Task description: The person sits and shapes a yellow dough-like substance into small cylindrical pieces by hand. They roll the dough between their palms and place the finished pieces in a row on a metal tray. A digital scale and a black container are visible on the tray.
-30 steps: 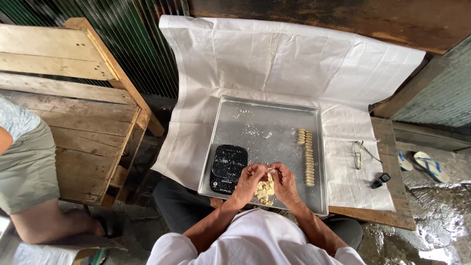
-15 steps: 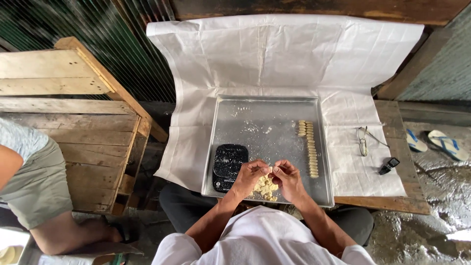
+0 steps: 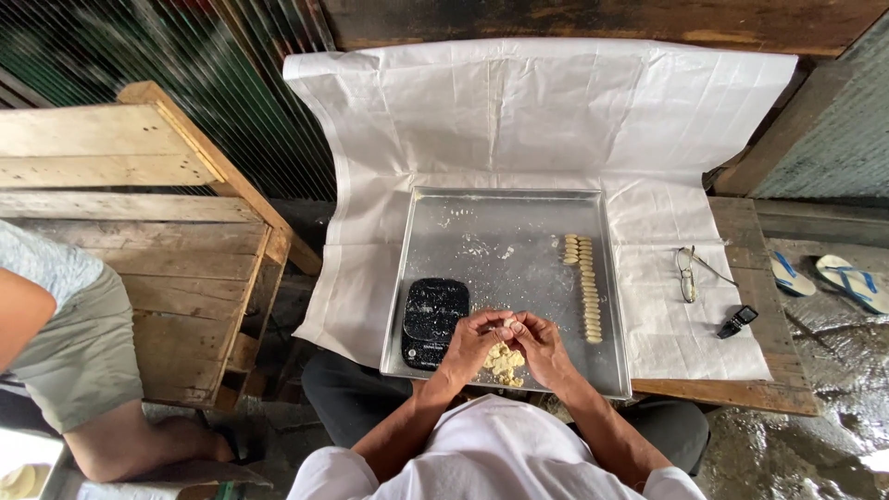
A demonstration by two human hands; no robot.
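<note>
We wear a white short-sleeved shirt and dark trousers; our left hand (image 3: 474, 341) and right hand (image 3: 542, 344) are bare.

Tray (image 3: 519, 208) centre and far half lie open. Obstacles — black scale (image 3: 433, 321) left, dough-piece row (image 3: 586, 287) right.

Single head view, looking steeply down, tray (image 3: 444, 278) close below
</note>
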